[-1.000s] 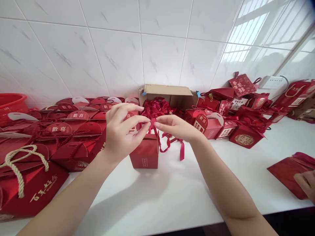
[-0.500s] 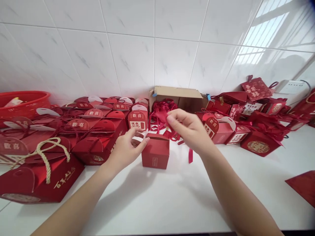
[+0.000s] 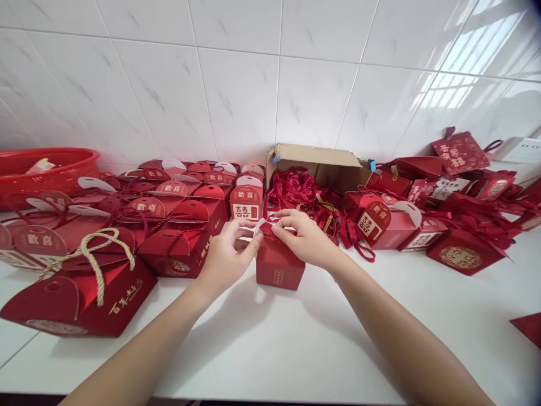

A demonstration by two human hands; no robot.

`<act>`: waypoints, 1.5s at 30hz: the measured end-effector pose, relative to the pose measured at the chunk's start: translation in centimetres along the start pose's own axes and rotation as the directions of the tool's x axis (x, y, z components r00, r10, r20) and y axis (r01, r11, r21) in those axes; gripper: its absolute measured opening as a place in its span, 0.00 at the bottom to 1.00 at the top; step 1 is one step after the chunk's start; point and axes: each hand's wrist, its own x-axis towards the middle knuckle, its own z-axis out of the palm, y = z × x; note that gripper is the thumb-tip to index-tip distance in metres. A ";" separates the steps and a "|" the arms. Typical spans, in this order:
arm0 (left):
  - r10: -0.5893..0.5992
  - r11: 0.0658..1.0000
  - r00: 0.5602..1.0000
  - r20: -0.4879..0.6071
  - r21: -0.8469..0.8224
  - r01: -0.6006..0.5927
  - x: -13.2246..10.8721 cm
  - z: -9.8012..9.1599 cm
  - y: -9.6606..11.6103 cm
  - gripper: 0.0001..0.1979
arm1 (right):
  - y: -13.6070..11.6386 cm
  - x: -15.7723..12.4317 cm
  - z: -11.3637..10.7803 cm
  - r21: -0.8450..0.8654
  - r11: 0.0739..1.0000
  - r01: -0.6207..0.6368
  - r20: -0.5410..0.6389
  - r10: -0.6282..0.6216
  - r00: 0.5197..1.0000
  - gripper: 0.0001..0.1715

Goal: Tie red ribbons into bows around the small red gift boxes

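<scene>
Item: one small red box [image 3: 280,269], upright on the white table [image 3: 291,349], at the middle of the near working space. Plain matte red sides; a small pale printed panel low on the near face; top folded inward to a sloping roof. A pale flap [image 3: 258,228] shows at its upper left, and a short length of red ribbon [image 3: 267,224] lies at the top.

Position to hands: the box stands between the two hands, its near face uncovered. Left hand [image 3: 230,255]: at the box's upper left, thumb and fingers pinched on the pale flap. Right hand [image 3: 305,237]: over the upper right, fingers curled and tips closed on the ribbon, partly covering the top.

Surroundings: far side, an open cardboard carton [image 3: 316,153] with a heap of red ribbons [image 3: 296,187] at its mouth and spilling right. Just left of the carton, a box with a white label [image 3: 245,210]. Left, rows of red gift boxes; nearest, a box with cream rope handles [image 3: 127,296]. Far left, a red basin [image 3: 80,172]. Right, more red boxes, including a box with a gold medallion [image 3: 460,256]. Behind all, a white tiled wall [image 3: 236,101].
</scene>
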 end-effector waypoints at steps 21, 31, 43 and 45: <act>0.016 0.998 1.000 0.002 -0.057 -0.015 -1.1 0.5 0.3 0.16 | 0.1 -0.1 0.3 -0.137 0.991 -0.004 -0.007 0.003 1.000 0.16; -0.108 0.963 0.988 0.109 -0.236 0.132 0.3 0.3 -0.5 0.16 | 0.0 -0.2 0.6 -0.191 0.980 0.047 0.012 -0.045 0.999 0.15; -0.232 0.772 0.972 0.044 0.616 0.157 1.7 -2.2 -2.9 0.11 | 1.3 -1.5 -2.3 -0.049 0.997 0.061 -0.286 -0.072 0.956 0.15; -0.235 0.714 0.972 -0.008 0.677 0.178 1.6 -2.7 -3.1 0.09 | 2.0 -2.8 -3.6 0.023 1.000 -0.016 -0.249 0.021 0.968 0.19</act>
